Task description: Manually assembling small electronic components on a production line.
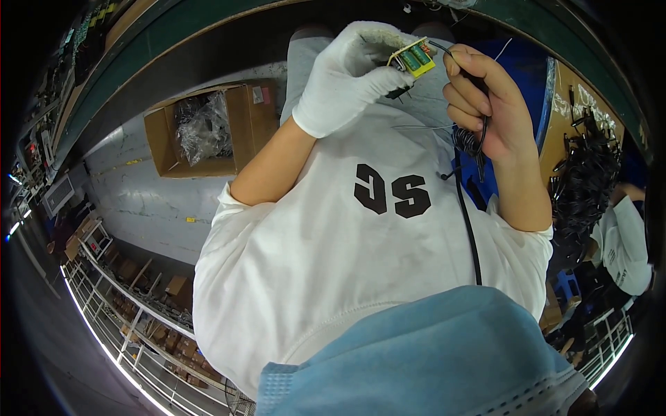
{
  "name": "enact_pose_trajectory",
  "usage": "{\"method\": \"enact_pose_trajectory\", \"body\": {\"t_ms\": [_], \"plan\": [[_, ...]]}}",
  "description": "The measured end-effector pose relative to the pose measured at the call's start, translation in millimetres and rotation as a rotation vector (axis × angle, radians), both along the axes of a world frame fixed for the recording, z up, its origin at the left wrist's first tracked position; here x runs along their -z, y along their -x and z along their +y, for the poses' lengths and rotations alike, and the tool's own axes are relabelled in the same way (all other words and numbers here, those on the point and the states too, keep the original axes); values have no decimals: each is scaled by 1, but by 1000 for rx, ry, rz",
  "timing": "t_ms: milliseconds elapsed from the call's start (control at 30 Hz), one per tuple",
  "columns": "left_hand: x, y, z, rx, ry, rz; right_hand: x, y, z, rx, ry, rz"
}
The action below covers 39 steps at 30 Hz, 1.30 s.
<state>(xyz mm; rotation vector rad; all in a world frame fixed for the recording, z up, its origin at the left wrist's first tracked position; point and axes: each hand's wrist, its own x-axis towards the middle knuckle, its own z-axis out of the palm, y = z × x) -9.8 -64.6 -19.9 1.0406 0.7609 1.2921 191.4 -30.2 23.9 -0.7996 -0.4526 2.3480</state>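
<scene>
Seen from above, looking down over a white T-shirt (361,243) and the edge of a blue face mask (430,353). Left hand (350,76), in a white glove, raised in front of the chest, fingers closed around a small yellow circuit board (413,57) carrying green blocks; board pinched at its left edge between gloved thumb and fingertips, tilted, with thin metal legs poking out below. Right hand (482,100), bare, just beside the board on its right, fingers curled tight around a black wire (472,229) and a bundle of dark leads; forefinger tip close to the board's upper right corner, touching or nearly so, hard to tell which. Black wire hanging from the right fist down across the shirt toward the mask. Board held high in the frame, between the two hands, above a grey lap. On the floor to the left, an open cardboard box (243,121) with a crumpled clear plastic bag (201,128) inside. To the right, a wooden bench top (565,121) strewn with a heap of small black parts (586,166), and beyond it a second person in white (624,243). Along the lower left, metal shelving (132,312) stacked with brown cartons. Across the top, a curved green table edge (173,35).
</scene>
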Motion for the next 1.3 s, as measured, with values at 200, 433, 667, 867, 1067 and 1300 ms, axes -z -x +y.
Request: {"method": "enact_pose_trajectory", "body": {"t_ms": [200,433,667,867,1067,1300], "plan": [[3,5,3,26,18,47,2,-1,2,-27,80,61],[22,6,6,48,53,-17,2,2,2,-38,126,59],[20,10,4,92,186,-68,4,1,3,-37,147,93],[18,10,7,80,165,-30,6,2,-1,4,6,32],[14,6,5,56,224,-75,4,3,-3,12,-89,-16],[5,9,4,57,110,113,2,5,-5,18,-181,-185]]}}
